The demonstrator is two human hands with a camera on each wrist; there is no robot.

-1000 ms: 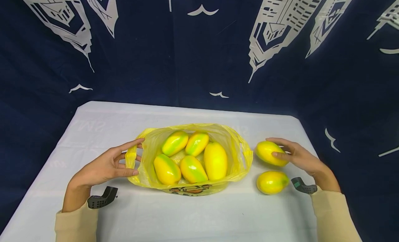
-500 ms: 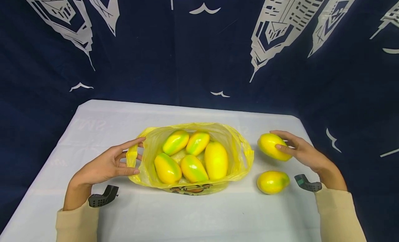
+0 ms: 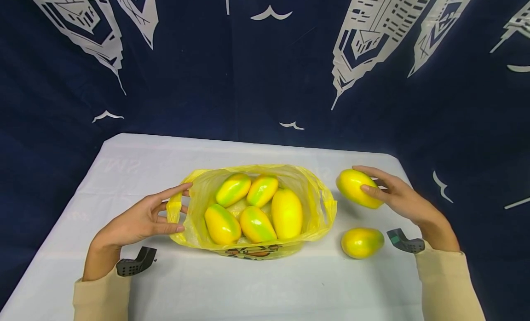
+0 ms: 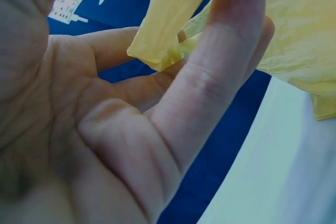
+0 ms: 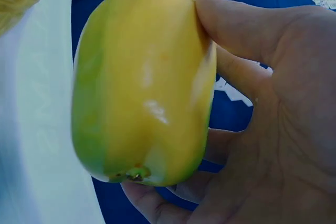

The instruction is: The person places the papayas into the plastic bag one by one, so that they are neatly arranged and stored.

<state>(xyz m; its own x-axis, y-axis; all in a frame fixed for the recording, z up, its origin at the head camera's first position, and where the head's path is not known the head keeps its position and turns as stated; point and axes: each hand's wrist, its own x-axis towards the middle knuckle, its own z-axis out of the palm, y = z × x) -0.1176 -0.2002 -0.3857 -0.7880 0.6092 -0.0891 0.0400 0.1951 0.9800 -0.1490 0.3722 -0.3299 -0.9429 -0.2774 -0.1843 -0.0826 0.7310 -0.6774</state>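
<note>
A yellow plastic bag (image 3: 316, 224) stands with its mouth spread wide, and several yellow-green mangoes lie inside, such as this large mango (image 3: 286, 214). At the bag's left side, my left hand (image 3: 138, 220) holds its handle, with the thumb in front and fingers passing behind the strip. The left wrist view shows the handle strip (image 4: 170, 11) among those fingers. To the right of the bag, my right hand (image 3: 403, 199) grips a mango (image 5: 142, 82) between thumb and fingers, raised over the table. Another mango (image 3: 362, 243) lies on the table just below it.
The white-covered table (image 3: 248, 289) has its far edge against a dark blue curtain (image 3: 186, 82) with white building and bird prints. Dark devices are strapped on both wrists, over beige sleeves (image 3: 451, 284).
My right hand has lifted the mango from the table and carried it up, away from the other loose mango; lately it shifts slightly left. The left hand and bag stay put.
</note>
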